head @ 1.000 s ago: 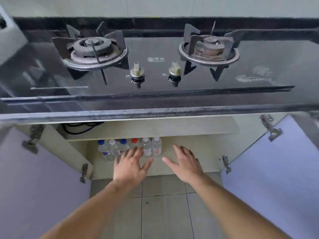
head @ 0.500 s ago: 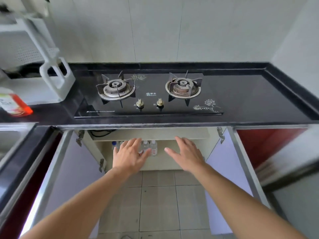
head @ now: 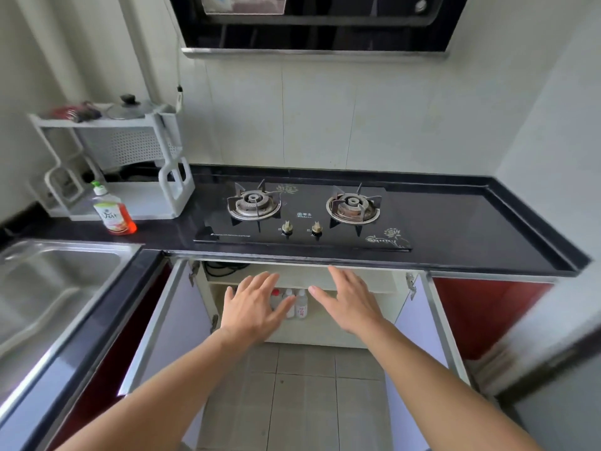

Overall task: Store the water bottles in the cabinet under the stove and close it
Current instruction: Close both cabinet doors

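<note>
Both hands, left hand [head: 252,305] and right hand [head: 349,302], spread empty (nothing held) before shelved water bottles [head: 296,304].

Cabinet [head: 325,330] floor, doors open: water bottles [head: 300,304] upright in row at back-left.

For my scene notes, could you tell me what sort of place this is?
Most likely a small home kitchen: a two-burner gas stove set in a dark countertop, a steel sink, and a range hood.
</note>
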